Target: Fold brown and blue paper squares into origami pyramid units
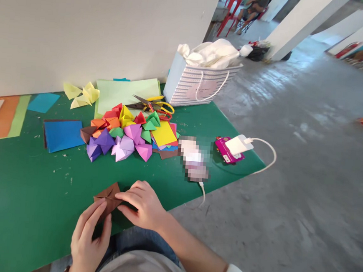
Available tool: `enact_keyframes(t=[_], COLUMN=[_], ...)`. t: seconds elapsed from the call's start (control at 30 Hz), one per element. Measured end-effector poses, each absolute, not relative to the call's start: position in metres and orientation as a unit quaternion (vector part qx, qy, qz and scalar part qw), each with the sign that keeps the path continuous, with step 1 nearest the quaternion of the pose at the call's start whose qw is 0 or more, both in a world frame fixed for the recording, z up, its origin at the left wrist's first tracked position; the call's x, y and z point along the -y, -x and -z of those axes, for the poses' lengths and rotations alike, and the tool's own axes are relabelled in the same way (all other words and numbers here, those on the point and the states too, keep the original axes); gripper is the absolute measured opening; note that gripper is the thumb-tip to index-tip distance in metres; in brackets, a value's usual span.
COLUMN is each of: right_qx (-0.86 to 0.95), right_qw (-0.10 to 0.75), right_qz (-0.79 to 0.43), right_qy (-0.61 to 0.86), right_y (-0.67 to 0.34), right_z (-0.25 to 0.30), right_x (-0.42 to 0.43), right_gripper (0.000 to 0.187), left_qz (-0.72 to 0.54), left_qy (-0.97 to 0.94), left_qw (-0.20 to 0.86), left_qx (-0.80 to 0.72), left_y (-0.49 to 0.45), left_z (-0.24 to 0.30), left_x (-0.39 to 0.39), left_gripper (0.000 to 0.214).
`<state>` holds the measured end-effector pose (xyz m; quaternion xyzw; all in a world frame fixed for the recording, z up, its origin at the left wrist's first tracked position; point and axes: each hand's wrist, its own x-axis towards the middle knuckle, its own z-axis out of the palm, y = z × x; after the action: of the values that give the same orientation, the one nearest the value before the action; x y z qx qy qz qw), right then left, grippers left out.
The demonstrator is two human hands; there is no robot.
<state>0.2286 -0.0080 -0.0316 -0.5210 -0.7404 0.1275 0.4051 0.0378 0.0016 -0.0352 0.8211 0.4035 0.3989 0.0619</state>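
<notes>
Left hand (90, 240) and right hand (141, 204) are together, both gripping a small folded brown origami paper (109, 198) at the green desk's (33, 183) near edge, below a heap of colourful paper folds (126, 136).

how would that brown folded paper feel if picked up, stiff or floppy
The brown folded paper is probably very light for its size. Its creased layers likely add some stiffness, though the flaps may spring open. Between the left hand and right hand, it looks easy to crush.

We find a bare hall in use as a craft workspace: concrete floor (280, 160), green tabletop (23, 182) bearing folded origami paper (121, 135), white partition (83, 32), red plastic chair (229, 10).
</notes>
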Motion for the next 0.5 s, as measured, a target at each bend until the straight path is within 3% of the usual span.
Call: enact_keyframes(t=[0.3,0.5], right_qx=[0.720,0.700], right_qw=[0.473,0.548], right_qz=[-0.148,-0.124], right_qy=[0.486,0.441], right_y=[-0.2311,-0.2337], right_z=[0.0304,0.0282], right_x=[0.0071,0.0086], right_gripper=[0.010,0.012], left_qz=[-0.390,-0.419], left_qy=[-0.798,-0.670], left_qw=[0.132,0.366], left_qx=[-0.440,-0.492], left_y=[-0.0325,-0.0322], left_z=[0.0330,0.0280], left_x=[-0.0055,-0.0083], left_gripper=[0.057,0.052])
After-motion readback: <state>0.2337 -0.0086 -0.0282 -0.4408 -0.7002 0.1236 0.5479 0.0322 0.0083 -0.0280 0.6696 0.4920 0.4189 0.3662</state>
